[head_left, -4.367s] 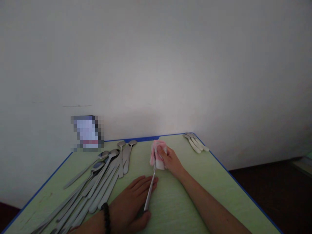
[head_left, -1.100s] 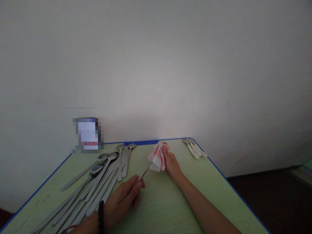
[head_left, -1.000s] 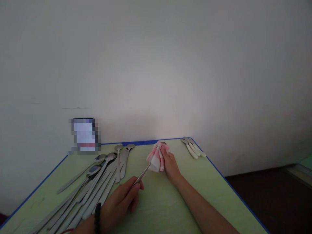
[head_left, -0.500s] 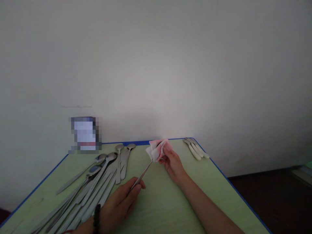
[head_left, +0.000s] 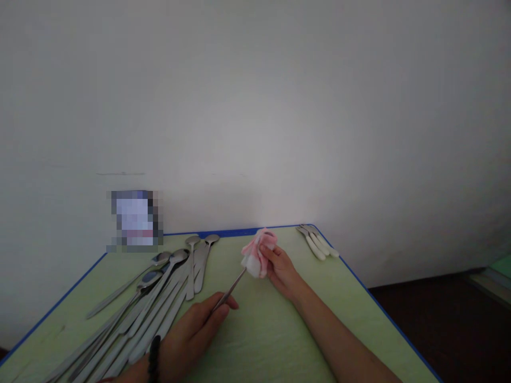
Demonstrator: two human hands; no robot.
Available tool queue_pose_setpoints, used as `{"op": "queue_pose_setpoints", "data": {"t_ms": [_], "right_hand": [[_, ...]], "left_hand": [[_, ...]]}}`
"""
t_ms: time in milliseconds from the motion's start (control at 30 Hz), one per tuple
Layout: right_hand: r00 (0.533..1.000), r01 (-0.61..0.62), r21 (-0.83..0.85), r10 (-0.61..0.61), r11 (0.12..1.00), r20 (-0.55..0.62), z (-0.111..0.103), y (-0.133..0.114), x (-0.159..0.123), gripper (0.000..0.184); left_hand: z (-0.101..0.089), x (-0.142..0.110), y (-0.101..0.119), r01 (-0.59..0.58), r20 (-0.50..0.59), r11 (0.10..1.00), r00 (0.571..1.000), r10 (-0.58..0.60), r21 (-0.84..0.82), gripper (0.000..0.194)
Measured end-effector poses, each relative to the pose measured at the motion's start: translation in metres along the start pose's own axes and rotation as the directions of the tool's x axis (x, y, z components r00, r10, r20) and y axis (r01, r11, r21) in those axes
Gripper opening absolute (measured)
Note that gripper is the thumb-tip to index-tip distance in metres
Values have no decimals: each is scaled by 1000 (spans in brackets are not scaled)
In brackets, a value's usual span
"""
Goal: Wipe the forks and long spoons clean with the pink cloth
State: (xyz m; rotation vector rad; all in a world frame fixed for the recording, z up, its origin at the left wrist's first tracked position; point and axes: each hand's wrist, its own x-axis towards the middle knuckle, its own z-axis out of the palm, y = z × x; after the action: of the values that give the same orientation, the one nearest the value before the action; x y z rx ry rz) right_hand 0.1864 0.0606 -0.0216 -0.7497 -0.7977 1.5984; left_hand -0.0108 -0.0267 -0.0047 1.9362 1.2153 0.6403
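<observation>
My left hand [head_left: 202, 324], with a dark beaded bracelet at the wrist, is closed round the handle of a slim piece of metal cutlery [head_left: 233, 288]. Its far end is covered by a pink and white cloth [head_left: 255, 258], so I cannot tell its kind for sure. Gripping that cloth, my right hand [head_left: 281, 271] has its thumb on top and the cloth bunched about the metal. To the left of my left hand lie several long metal spoons [head_left: 179, 256] and other cutlery, handles toward me.
Forks with cream handles [head_left: 317, 247] lie at the far right corner of the pale green table [head_left: 255, 340], which has a blue edge. A blurred-out upright device with a lit screen [head_left: 134, 219] stands at the back left. The wall rises directly behind the table.
The cloth has been turned and bunched more tightly round the cutlery's far end, my right thumb now pressing on it. My left hand has barely moved. The view has shifted slightly.
</observation>
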Motion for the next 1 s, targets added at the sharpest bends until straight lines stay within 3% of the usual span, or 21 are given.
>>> {"op": "queue_pose_setpoints", "data": {"t_ms": [300, 467, 633, 767, 867, 1000], "right_hand": [[999, -7, 21, 8, 1000, -51, 5, -1, -2, 25], [1000, 3, 150, 0, 989, -20, 6, 9, -1, 21], [999, 38, 123, -39, 992, 7, 6, 13, 2, 21], [995, 74, 98, -67, 992, -77, 4, 14, 4, 18], [986, 96, 65, -86, 993, -142, 2, 12, 5, 25], [980, 104, 20, -99, 994, -170, 2, 10, 4, 25]], "left_hand": [[1, 1, 2, 16, 20, 999, 1000, -17, 28, 35], [1, -2, 1, 21, 9, 997, 1000, -22, 77, 36], [0, -2, -1, 28, 8, 996, 1000, -29, 84, 36], [-1, 0, -2, 58, -6, 994, 998, -57, 90, 39], [1, 0, -6, 43, -1, 994, 999, -43, 103, 42], [2, -2, -9, 34, 3, 993, 999, -35, 115, 40]]}}
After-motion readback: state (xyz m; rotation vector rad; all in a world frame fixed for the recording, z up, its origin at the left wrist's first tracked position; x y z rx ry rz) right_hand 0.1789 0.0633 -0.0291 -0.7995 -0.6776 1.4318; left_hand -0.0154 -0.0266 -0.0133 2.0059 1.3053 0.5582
